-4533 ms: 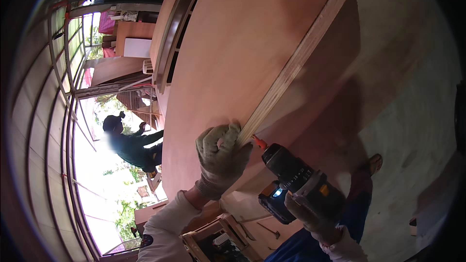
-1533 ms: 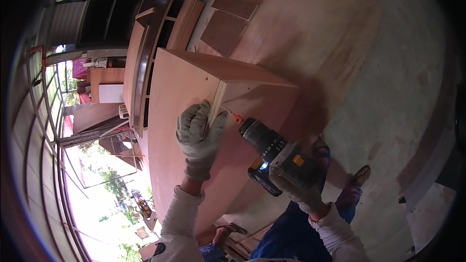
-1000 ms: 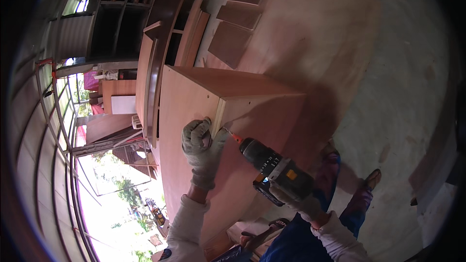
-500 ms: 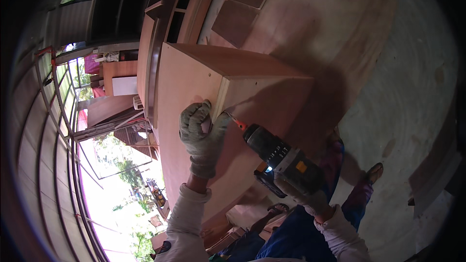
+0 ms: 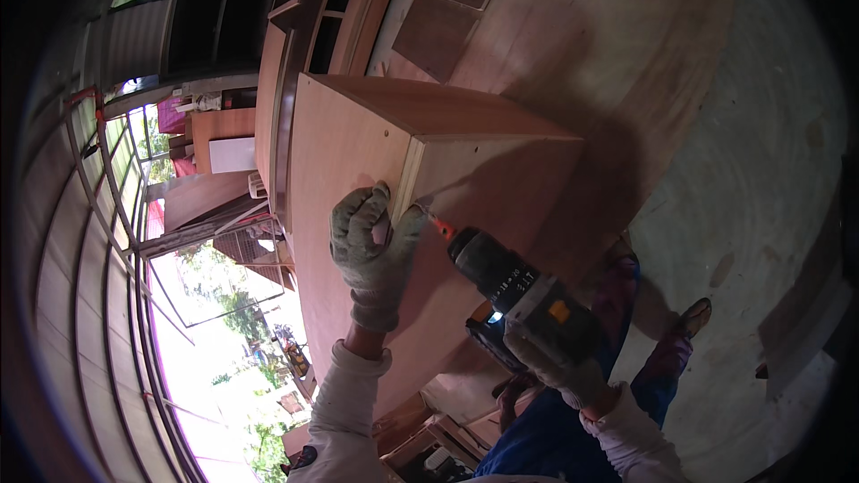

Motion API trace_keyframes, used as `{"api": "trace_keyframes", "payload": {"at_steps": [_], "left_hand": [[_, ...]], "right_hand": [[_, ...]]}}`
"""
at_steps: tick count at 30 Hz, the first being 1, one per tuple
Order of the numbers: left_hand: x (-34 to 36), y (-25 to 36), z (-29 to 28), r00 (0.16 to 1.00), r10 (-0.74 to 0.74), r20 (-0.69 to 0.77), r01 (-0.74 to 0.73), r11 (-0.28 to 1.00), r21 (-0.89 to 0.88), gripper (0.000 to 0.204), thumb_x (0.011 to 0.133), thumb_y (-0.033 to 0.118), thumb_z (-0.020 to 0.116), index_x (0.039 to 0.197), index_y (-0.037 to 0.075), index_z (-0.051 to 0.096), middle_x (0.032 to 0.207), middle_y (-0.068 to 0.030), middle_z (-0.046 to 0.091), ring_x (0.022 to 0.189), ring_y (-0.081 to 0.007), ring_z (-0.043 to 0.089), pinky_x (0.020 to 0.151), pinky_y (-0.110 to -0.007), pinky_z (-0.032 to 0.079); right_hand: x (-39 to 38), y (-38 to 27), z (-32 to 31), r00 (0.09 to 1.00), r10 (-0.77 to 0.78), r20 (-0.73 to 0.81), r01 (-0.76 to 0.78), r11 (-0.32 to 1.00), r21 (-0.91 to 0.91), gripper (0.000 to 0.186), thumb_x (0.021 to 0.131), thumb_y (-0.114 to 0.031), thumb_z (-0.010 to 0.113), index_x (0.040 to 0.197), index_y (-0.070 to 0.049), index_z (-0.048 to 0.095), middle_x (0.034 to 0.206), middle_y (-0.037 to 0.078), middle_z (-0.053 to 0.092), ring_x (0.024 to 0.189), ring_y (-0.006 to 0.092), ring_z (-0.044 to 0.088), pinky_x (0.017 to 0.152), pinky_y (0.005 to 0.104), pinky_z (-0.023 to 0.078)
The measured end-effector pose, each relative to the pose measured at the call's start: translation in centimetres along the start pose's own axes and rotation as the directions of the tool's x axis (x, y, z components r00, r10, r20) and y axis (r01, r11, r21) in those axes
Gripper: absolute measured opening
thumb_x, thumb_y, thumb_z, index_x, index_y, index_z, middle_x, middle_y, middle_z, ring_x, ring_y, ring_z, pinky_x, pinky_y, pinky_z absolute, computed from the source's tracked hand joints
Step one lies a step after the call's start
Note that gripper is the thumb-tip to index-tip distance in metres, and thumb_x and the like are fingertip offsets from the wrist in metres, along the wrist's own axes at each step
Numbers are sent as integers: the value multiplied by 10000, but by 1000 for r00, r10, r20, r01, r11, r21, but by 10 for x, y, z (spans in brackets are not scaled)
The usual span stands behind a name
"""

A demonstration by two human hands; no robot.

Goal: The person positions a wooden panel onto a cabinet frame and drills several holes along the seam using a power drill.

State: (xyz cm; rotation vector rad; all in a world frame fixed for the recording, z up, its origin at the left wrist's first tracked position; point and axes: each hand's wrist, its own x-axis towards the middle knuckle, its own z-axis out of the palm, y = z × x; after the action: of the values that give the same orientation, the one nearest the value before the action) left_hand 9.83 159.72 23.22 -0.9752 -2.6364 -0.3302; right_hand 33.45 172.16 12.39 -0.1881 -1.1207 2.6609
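Note:
A large reddish-brown plywood box (image 5: 353,134) stands in front of me, its pale edge strip running down the near corner. My left hand (image 5: 369,233), in a grey work glove, clasps this corner, with curled fingers on the left face and the thumb on the right face. My right hand (image 5: 555,362), also gloved, grips a black cordless drill (image 5: 519,291) with its small lamp lit. The orange-collared bit (image 5: 443,229) points at the right face, close to my left thumb. Whether a screw sits at the bit's tip is too small to tell.
Flat brown boards (image 5: 438,36) lie on the floor beyond the box, beside a large plywood sheet (image 5: 626,27). Long wooden panels (image 5: 353,18) stand behind the box. A slatted wall (image 5: 80,331) and a bright opening lie to the left. Legs show below the drill.
The drill's body has turned slightly, while its tip stays by my left thumb. My left hand keeps its hold on the corner. Below, a foot and the blue cloth have shifted.

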Motion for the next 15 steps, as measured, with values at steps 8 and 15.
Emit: {"api": "trace_keyframes", "payload": {"at_steps": [8,15], "left_hand": [[-12,-4,-19,978,184,97,-188,981,42,495,727,15,889,1180,45,690,1199,-146,674,1072,-338,654,896,-428,556],[-22,-5,-22,979,161,123,-172,982,81,463,734,-6,876,1155,36,691,1209,-149,676,1072,-346,645,896,-427,552]], "right_hand": [[-4,-10,-26,785,-213,582,531,-252,-809,493,890,-172,769,1362,-145,631,1313,82,686,1090,259,731,937,406,617],[4,-35,-19,674,28,738,611,-582,-536,443,1007,-268,589,1425,-122,578,1338,132,659,1158,277,699,996,392,602]]}}
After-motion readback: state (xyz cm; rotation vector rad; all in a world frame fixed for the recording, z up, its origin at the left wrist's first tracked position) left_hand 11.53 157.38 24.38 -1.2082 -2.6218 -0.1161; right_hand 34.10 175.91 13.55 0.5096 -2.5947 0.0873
